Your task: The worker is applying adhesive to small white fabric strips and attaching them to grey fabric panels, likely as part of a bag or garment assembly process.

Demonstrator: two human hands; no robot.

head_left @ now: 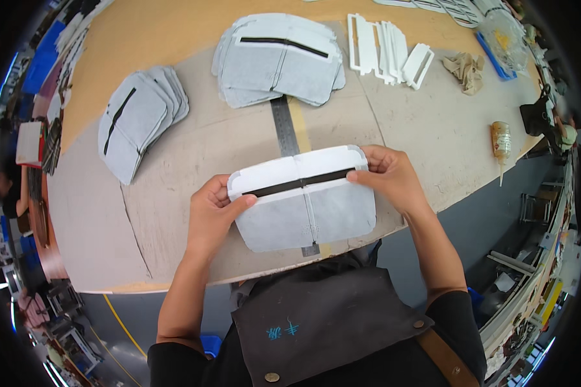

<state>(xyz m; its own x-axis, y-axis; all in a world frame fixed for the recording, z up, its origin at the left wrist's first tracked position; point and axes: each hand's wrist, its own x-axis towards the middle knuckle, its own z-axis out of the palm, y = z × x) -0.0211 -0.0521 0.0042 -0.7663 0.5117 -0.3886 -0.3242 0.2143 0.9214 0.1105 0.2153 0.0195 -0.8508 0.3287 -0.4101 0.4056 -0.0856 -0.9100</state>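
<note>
nearest to us, our left hand (212, 216) and right hand (388, 175) each pinch one end of a grey felt panel (303, 201), thumbs on top and the other fingers curled under its edge. the panel lies flat on the worktop (174, 193) just at its near edge, over a steel ruler (284, 126) that runs away from us. a white frame piece (297, 169) sits on the panel's upper half, its dark slot lined up across the middle, and we judge this piece to be mid-assembly: frame placed and being pressed or aligned, not yet set aside. further out on the left, a fanned stack of grey panels (139, 119) with a dark slit waits, and straight ahead a second pile of panels (281, 61) sits at the far end of the ruler; which pile is finished we cannot tell. beyond, to the right, loose white frames (384, 51) remain, so more pieces seem left to do. a crumpled cloth (468, 69) and a glue bottle (501, 143) lie at the far right.
</note>
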